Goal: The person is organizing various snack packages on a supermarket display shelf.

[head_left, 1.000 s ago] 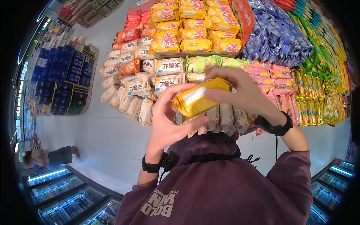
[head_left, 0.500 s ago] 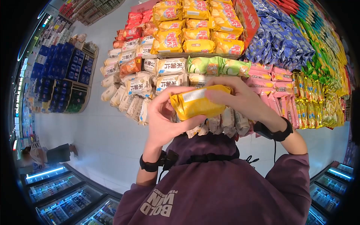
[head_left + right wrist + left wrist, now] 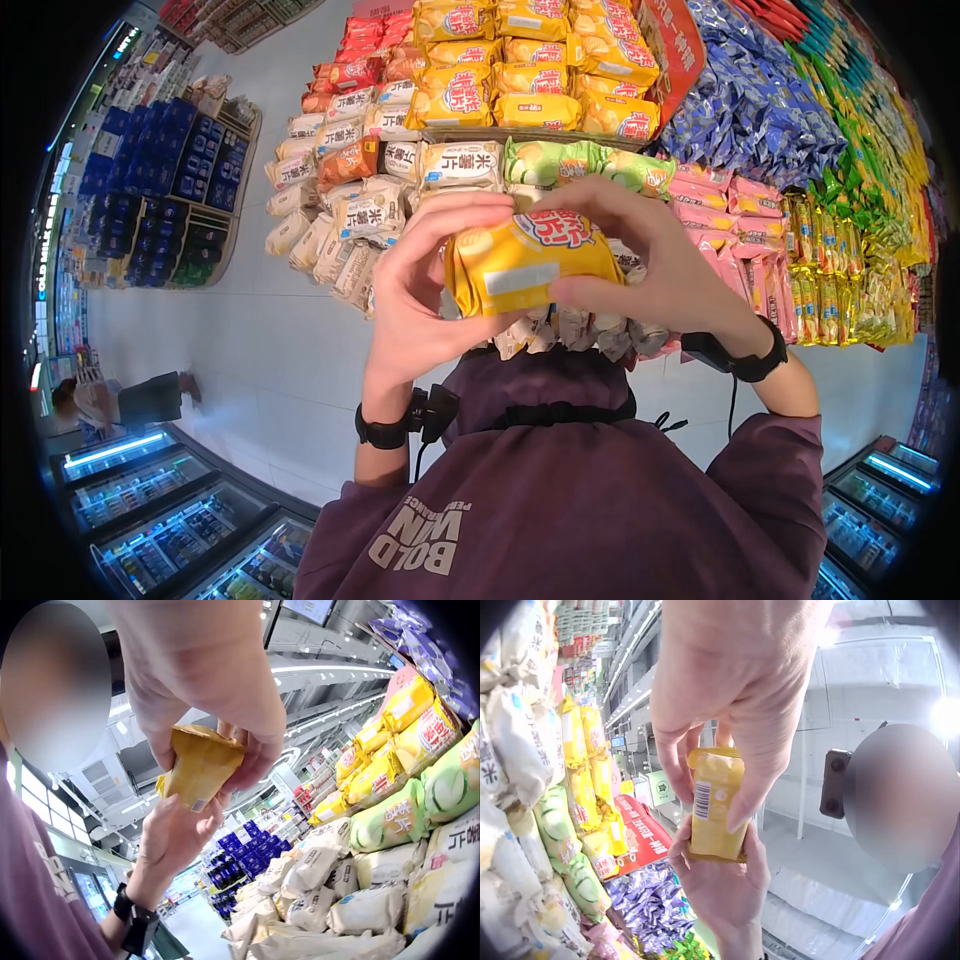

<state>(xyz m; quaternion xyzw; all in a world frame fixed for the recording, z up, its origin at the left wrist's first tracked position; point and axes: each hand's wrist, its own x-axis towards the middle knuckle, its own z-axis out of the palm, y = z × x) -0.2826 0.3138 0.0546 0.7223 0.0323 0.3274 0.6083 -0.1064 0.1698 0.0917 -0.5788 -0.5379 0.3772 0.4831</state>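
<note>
Between both hands is a yellow snack packet, held lengthwise in front of the chest. My left hand grips its left end, with the thumb along the lower edge and the fingers over the top. At the opposite end, my right hand holds the packet with curled fingers above and the thumb near a white label panel. Red and white lettering shows along the packet's upper side. A barcode on the yellow packet faces the left wrist view, and its crimped end shows between the fingers there.
Behind the hands, a display holds stacked white packets, green packets and yellow packets. Pink packets and blue packets lie to the right. A blue drinks stack stands left; a person is beyond the aisle.
The yellow packet has been turned in the hands: its white label moved from the upper side to the lower front, and red lettering came into view. The left hand shifted slightly left.
</note>
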